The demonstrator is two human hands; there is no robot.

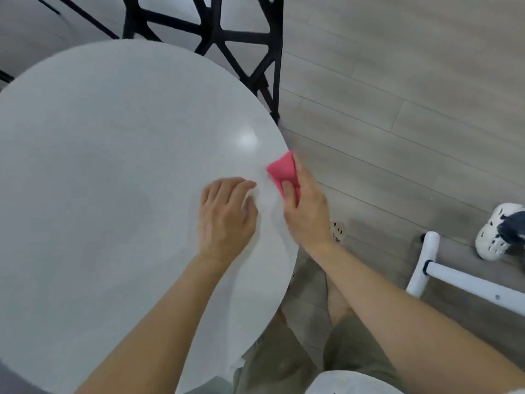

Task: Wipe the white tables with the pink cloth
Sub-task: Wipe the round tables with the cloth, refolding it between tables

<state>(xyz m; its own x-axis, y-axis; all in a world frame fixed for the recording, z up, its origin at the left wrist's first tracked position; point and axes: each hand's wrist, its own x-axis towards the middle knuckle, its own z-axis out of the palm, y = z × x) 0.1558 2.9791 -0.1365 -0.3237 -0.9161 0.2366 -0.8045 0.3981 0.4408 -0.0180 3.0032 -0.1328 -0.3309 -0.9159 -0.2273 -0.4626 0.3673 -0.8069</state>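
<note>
A round white table (99, 180) fills the left and middle of the head view. The pink cloth (279, 169) lies bunched at the table's right edge. My right hand (305, 203) grips the cloth, thumb on top of it and fingers round it at the rim. My left hand (225, 214) rests on the tabletop just left of the cloth, fingers curled, touching something white that I cannot make out against the table.
A black lattice chair (241, 44) stands behind the table at the top. Grey plank floor (397, 95) spreads to the right. A white tube frame (443, 274) and another person's white clog (494, 231) are at the right. My own legs show below the table edge.
</note>
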